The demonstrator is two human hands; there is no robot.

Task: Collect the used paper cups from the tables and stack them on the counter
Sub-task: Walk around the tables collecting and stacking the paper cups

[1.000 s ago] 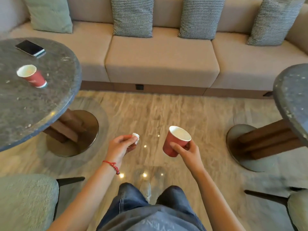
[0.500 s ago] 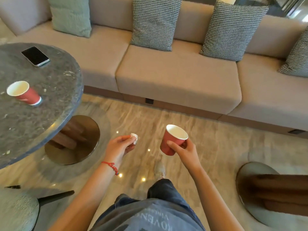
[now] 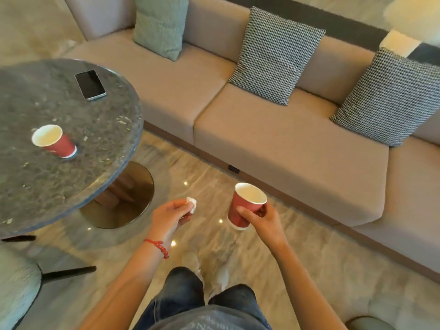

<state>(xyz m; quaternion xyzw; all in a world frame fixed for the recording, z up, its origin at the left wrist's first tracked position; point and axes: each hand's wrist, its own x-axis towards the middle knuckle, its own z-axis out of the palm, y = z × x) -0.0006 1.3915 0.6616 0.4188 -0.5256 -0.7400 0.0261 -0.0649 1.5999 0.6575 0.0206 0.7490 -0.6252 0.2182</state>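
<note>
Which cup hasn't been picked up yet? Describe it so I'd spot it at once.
Find the round dark stone table on the left, before the sofa. A red paper cup stands upright there, nearer than the phone. Unlike the red cup in the right hand, nobody touches it.

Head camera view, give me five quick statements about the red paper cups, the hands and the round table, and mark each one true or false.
1. The right hand grips a red paper cup with a white inside. True.
2. The left hand is empty. False: it pinches a small crumpled white paper scrap.
3. A second red paper cup stands upright on the round dark stone table. True.
4. A black-screened phone lies on the beige sofa. False: it lies on the table, beyond the cup.
5. The two cups are already stacked. False: one is in the hand, the other on the table, well apart.
</note>
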